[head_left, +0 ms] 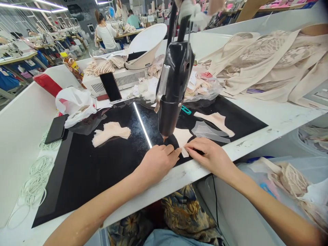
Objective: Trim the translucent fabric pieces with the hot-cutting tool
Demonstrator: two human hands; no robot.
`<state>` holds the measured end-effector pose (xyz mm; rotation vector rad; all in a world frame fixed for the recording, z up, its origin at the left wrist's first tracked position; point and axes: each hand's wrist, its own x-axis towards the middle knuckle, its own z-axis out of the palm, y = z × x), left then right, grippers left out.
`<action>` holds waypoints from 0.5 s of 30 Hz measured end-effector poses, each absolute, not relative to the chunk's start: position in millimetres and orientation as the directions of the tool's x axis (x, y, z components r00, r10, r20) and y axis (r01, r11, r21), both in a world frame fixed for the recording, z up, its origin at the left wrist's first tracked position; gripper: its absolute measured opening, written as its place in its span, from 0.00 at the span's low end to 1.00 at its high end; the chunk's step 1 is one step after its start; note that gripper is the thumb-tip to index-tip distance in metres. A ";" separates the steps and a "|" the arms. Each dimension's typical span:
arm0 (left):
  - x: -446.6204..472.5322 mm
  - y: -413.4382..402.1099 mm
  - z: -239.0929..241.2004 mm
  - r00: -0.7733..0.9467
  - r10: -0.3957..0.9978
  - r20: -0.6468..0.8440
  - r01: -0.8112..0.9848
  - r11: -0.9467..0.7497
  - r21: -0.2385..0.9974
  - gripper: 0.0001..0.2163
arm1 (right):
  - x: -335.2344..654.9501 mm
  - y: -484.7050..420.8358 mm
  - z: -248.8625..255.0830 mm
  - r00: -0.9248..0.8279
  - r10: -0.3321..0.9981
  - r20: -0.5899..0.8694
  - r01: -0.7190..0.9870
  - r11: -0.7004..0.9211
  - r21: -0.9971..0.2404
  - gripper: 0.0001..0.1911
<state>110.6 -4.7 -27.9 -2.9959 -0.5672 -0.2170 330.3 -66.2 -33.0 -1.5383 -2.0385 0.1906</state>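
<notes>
A small beige fabric piece (182, 136) lies on the black work mat (84, 177), just right of the pointed tip of a black machine head (171, 99). My left hand (160, 162) is closed, its curled fingers at the lower left edge of that piece. From the other side, my right hand (208, 153) pinches the piece's right edge between thumb and forefinger. The fingertips of both hands almost meet there. Right of them rest a sheer grey piece (208, 131) and another beige cut piece (216, 121). A stack of beige pieces (111, 133) sits on the mat's left.
A phone (110, 86) leans against a white vented box (123, 82). Coiled pale cords (36, 177) and a dark flat device (55, 128) line the left edge. Beige garments (271, 65) are heaped at the right back. A teal clip (186, 110) lies behind the machine head.
</notes>
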 end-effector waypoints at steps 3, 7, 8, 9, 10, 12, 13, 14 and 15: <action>111.4 -5.9 -26.0 0.912 0.380 0.158 0.389 -0.921 -0.033 0.14 | 330.2 -66.0 -32.5 -0.154 0.933 0.326 0.818 0.305 -0.488 0.10; 112.5 -5.9 -26.3 0.910 0.385 0.153 0.393 -0.919 -0.021 0.14 | 329.8 -67.0 -33.5 -0.126 0.948 0.292 0.803 0.270 -0.532 0.09; 112.7 -5.8 -27.3 0.913 0.379 0.154 0.387 -0.922 -0.026 0.14 | 329.8 -67.4 -33.3 -0.111 0.951 0.288 0.800 0.257 -0.542 0.09; 112.7 -5.7 -28.6 0.916 0.369 0.156 0.378 -0.925 -0.033 0.14 | 329.8 -67.6 -32.7 -0.092 0.954 0.286 0.798 0.242 -0.552 0.08; 112.8 -5.7 -29.8 0.920 0.359 0.159 0.369 -0.929 -0.038 0.14 | 329.9 -67.6 -31.5 -0.069 0.956 0.287 0.796 0.226 -0.561 0.08; 112.9 -5.8 -31.8 0.921 0.349 0.172 0.361 -0.932 -0.043 0.15 | 330.2 -65.9 -27.1 -0.022 0.955 0.297 0.795 0.196 -0.573 0.08; 112.9 -6.0 -32.4 0.919 0.350 0.180 0.363 -0.931 -0.043 0.15 | 330.3 -64.0 -23.9 -0.001 0.954 0.300 0.794 0.183 -0.580 0.08; 113.0 -6.2 -32.7 0.916 0.355 0.189 0.368 -0.929 -0.042 0.15 | 330.4 -61.3 -20.1 0.018 0.953 0.301 0.787 0.172 -0.592 0.08; 113.2 -6.4 -32.8 0.911 0.360 0.201 0.375 -0.926 -0.042 0.15 | 330.6 -57.7 -16.1 0.045 0.954 0.297 0.769 0.156 -0.619 0.08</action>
